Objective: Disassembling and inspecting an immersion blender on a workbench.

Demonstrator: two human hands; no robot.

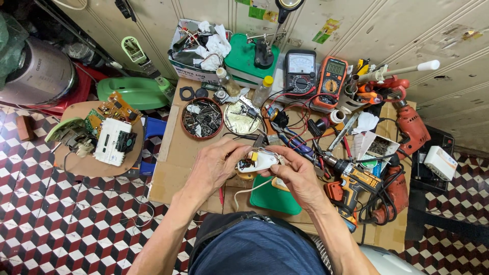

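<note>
Closest to the camera, the person's lap in blue cloth [257, 252] fills the bottom of the view, with both bare forearms reaching forward over it. The left hand [216, 165] and the right hand [295, 173] meet above the near edge of a low cardboard-covered table [170, 168]. Together they hold a small white device [259, 162] with its casing open at the left end; the left hand's fingers curl around that end, and the right hand's thumb and fingers pinch the other end. A white cord [249, 191] trails down from it. Just below the hands lies a green mat [275, 196]. To the right sit a yellow cordless drill [351, 186] and a red drill [410, 127]. Farther back stand a round bowl of screws [202, 118], a black meter [300, 71] and an orange meter [331, 79]. To the left, a round stool [76, 163] carries circuit boards [114, 107] over the chequered floor [56, 224].
</note>
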